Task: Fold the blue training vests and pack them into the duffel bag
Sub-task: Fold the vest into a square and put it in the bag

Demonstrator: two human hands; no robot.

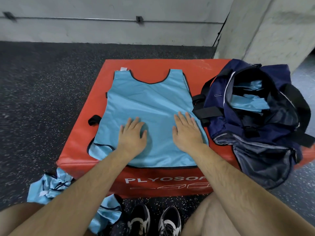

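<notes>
A dark speckled floor (42, 91) is stretching out to a pale concrete wall (102, 34), along which a thin pipe (85, 19) is running, with a concrete pillar (264, 31) standing at the right. A red plyo box (81, 138) is sitting on the floor in front of the person and is carrying the work. On its right end a navy duffel bag (276, 77) is lying unzipped and gaping, overhanging the near right corner, and it is already holding folded blue vests (247, 103) inside. Just to the left of the bag, a blue training vest (150, 96) is lying spread flat on the box top, neck opening toward the wall and hem reaching the near edge. More blue vests are lying crumpled on the floor by the box's near left corner (49, 188) and near the feet (107, 213). The left grip (132, 133) is pressing flat on the lower middle of the spread vest, fingers straight and splayed, gripping nothing. The right grip (187, 132) is lying flat beside it near the vest's right edge, fingers extended, also holding nothing. Two black-and-white shoes (139, 220) are showing at the bottom.
</notes>
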